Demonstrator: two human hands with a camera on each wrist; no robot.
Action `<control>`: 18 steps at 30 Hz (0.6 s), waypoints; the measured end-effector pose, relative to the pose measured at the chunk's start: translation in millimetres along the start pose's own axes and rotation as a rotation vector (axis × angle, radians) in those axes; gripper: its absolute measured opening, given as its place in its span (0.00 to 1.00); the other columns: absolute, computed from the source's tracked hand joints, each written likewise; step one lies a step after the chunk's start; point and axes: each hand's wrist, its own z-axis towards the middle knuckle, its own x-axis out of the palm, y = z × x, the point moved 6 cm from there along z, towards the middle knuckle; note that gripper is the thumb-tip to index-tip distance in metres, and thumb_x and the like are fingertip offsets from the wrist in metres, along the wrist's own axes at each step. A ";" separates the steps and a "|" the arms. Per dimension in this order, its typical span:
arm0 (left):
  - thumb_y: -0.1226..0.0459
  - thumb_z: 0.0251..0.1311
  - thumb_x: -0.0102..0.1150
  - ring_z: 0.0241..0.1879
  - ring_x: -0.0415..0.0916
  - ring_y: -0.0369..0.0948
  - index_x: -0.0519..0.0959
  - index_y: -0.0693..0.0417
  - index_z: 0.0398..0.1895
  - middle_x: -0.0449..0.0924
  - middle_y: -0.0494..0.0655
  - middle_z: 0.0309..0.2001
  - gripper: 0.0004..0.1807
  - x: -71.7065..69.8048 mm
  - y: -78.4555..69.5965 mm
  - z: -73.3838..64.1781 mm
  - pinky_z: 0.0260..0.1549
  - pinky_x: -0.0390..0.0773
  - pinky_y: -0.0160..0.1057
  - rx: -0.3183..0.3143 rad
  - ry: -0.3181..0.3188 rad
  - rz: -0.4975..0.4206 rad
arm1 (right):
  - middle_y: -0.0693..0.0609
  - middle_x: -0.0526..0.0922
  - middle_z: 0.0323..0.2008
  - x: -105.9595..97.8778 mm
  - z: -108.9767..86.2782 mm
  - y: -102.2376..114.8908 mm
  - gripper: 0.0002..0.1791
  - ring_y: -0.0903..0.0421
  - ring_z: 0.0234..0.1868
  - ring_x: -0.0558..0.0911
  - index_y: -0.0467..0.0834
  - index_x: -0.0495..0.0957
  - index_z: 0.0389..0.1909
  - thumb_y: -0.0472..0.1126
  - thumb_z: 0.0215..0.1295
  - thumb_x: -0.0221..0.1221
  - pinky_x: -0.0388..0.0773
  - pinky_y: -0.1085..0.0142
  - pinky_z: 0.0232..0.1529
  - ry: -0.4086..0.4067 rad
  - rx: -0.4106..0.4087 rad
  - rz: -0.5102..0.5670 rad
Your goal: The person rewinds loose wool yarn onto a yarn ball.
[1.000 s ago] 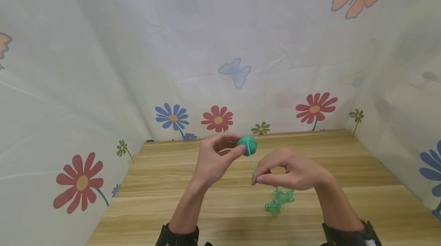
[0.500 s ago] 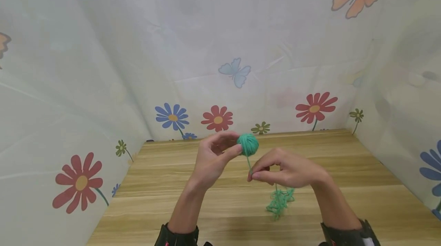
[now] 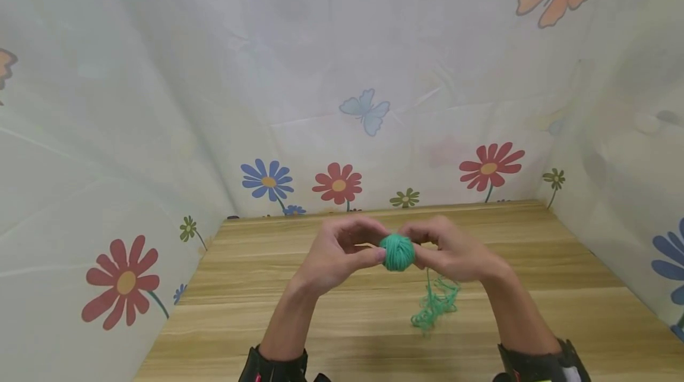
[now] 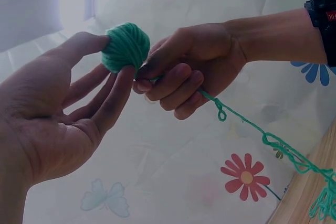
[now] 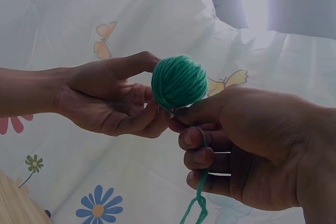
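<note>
A small green yarn ball (image 3: 398, 252) is held above the table between the thumb and fingers of my left hand (image 3: 333, 254). My right hand (image 3: 454, 251) is close against the ball's right side, its thumb and index finger pinching the yarn strand (image 5: 203, 156). In the left wrist view the strand runs from the right hand's curled fingers, with small loops in it, down to a loose tangle of yarn (image 3: 435, 305). That tangle lies on the table below the right hand. In the right wrist view the ball (image 5: 179, 82) shows its wound strands.
The wooden table (image 3: 256, 311) spreads under both hands. A pale curtain (image 3: 299, 73) printed with flowers and butterflies stands at the back and both sides. Dark bands (image 3: 542, 361) wrap the wrists.
My right hand has moved up and in, from below the ball to its right side. The ball has shifted slightly down and right with my left hand.
</note>
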 end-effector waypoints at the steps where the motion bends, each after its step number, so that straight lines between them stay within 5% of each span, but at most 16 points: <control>1: 0.71 0.64 0.67 0.43 0.83 0.55 0.81 0.71 0.51 0.84 0.56 0.44 0.15 0.4 0.2 0.1 0.43 0.88 0.53 -0.003 0.006 0.004 | 0.52 0.76 0.22 -0.7 -0.2 -0.5 0.13 0.58 0.21 0.73 0.47 0.84 0.43 0.27 0.74 0.56 0.75 0.70 0.20 -0.006 0.019 0.007; 5: 0.72 0.63 0.66 0.43 0.83 0.56 0.81 0.70 0.52 0.83 0.63 0.44 0.15 0.8 0.7 -0.2 0.43 0.88 0.55 -0.016 0.024 0.009 | 0.52 0.76 0.23 -3.7 -0.4 -0.5 0.12 0.56 0.20 0.72 0.46 0.83 0.43 0.26 0.74 0.57 0.74 0.68 0.18 -0.040 0.030 0.035; 12: 0.76 0.61 0.66 0.42 0.84 0.52 0.82 0.70 0.50 0.83 0.64 0.45 0.14 4.2 -2.8 0.7 0.43 0.88 0.52 -0.051 0.044 0.052 | 0.51 0.66 0.18 -10.8 -1.1 4.1 0.14 0.58 0.15 0.63 0.40 0.80 0.41 0.20 0.72 0.52 0.58 0.59 0.09 -0.138 -0.048 0.135; 18: 0.76 0.60 0.68 0.41 0.85 0.48 0.84 0.69 0.47 0.86 0.60 0.42 0.12 6.8 -10.0 2.5 0.42 0.89 0.48 -0.121 -0.035 0.165 | 0.52 0.64 0.17 -18.9 -3.2 9.4 0.14 0.60 0.14 0.61 0.37 0.78 0.42 0.18 0.70 0.51 0.55 0.63 0.07 -0.257 -0.114 0.145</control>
